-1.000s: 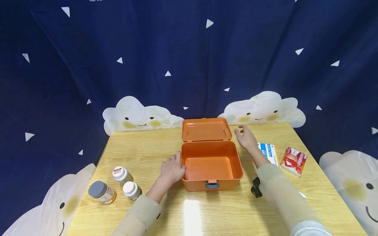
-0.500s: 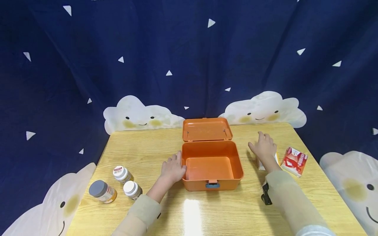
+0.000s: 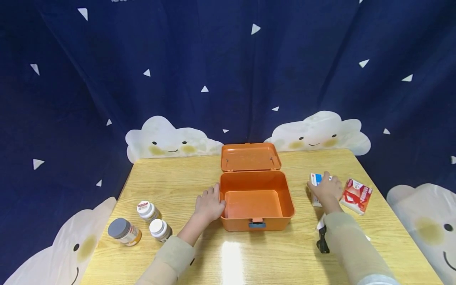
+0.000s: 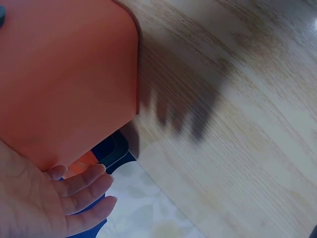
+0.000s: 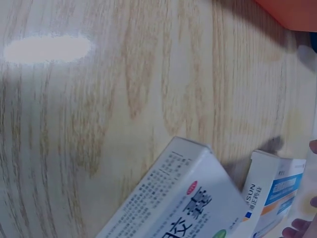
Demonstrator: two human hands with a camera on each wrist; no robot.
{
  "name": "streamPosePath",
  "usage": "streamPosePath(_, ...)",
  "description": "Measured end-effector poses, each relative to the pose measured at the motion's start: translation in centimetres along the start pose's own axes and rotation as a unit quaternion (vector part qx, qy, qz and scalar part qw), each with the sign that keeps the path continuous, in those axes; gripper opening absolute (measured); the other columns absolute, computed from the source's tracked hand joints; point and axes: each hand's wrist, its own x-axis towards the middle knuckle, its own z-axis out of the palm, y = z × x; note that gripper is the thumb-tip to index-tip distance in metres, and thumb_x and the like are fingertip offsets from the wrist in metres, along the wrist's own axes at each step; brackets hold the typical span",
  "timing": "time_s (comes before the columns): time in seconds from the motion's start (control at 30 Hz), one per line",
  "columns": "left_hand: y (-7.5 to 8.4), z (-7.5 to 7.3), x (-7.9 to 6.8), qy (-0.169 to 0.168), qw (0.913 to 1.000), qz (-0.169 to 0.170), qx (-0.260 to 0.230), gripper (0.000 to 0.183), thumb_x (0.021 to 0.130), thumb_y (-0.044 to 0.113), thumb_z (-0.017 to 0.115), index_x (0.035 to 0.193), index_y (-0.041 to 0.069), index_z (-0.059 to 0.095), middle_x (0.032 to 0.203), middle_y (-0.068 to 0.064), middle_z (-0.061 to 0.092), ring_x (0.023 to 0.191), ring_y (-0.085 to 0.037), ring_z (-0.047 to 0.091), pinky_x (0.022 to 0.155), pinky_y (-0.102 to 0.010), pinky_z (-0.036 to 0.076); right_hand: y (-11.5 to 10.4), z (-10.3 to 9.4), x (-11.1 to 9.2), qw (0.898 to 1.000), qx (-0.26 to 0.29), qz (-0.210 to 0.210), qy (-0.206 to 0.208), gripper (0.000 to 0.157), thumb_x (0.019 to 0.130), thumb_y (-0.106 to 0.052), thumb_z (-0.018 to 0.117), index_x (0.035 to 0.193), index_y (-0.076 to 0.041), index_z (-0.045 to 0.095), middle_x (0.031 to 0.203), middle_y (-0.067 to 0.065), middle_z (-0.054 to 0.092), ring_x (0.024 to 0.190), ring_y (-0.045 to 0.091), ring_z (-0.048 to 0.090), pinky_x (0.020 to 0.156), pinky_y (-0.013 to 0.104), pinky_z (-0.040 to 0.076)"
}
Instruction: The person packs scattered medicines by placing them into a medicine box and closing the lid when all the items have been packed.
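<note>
The fingers of my right hand [image 3: 325,192] are spread over the blue-and-white carton [image 3: 315,179]; contact I cannot tell. Just right of them lies the red carton [image 3: 356,196]. My left hand [image 3: 208,205], fingers loosely straight, rests against the orange case [image 3: 235,225]. I judge this a reach; next calls for pinching opposite edges.

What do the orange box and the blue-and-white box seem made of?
Orange box: probably plastic, smooth with a soft sheen; its thin walls look moulded, with rounded corners.
Blue-and-white box: likely printed card, smooth; straight folded edges, flat panels.
</note>
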Motion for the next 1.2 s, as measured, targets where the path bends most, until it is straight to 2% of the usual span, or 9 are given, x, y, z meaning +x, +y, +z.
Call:
streamPosePath(0.23, 0.0, 0.0, 0.0, 0.005, 1.0, 0.004, 0.002, 0.057, 0.086, 0.033, 0.044, 0.135, 0.006, 0.032, 0.123, -0.015, 0.046, 0.111, -0.033, 0.044, 0.084, -0.051, 0.038, 0.4, 0.3, -0.2, 1.0, 0.013, 0.017, -0.013, 0.092, 0.083, -0.052, 0.049, 0.136, 0.012, 0.011, 0.122, 0.045, 0.021, 0.11, 0.055, 0.027, 0.095, 0.059, 0.026)
streamPosePath(0.53, 0.0, 0.0, -0.1, 0.011, 0.9999, 0.005, 0.005, 0.057, 0.086, 0.033, 0.045, 0.135, 0.005, 0.032, 0.123, -0.016, 0.045, 0.111, -0.034, 0.043, 0.084, -0.051, 0.038, 0.6, 0.9, 0.0, 0.998, 0.0, 0.048, -0.031, 0.098, 0.08, -0.054, 0.05, 0.134, 0.017, 0.01, 0.117, 0.046, 0.024, 0.111, 0.054, 0.027, 0.094, 0.057, 0.029)
streamPosePath(0.73, 0.0, 0.1, 0.0, 0.009, 0.9999, 0.004, 0.0, 0.057, 0.087, 0.032, 0.046, 0.134, 0.005, 0.032, 0.122, -0.017, 0.044, 0.111, -0.034, 0.043, 0.084, -0.051, 0.037, 0.9, 1.3, -0.1, 0.996, 0.016, 0.076, -0.038, 0.098, 0.081, -0.051, 0.051, 0.134, 0.019, 0.007, 0.124, 0.047, 0.02, 0.117, 0.054, 0.023, 0.097, 0.057, 0.025)
streamPosePath(1.2, -0.1, 0.0, 0.0, 0.004, 1.0, 0.001, -0.006, 0.058, 0.087, 0.033, 0.044, 0.136, 0.006, 0.031, 0.124, -0.017, 0.044, 0.113, -0.034, 0.042, 0.087, -0.052, 0.036, 0.9, 1.4, -0.1, 0.995, 0.024, 0.083, -0.039, 0.101, 0.079, -0.052, 0.052, 0.131, 0.022, 0.008, 0.126, 0.044, 0.019, 0.118, 0.053, 0.021, 0.098, 0.056, 0.025)
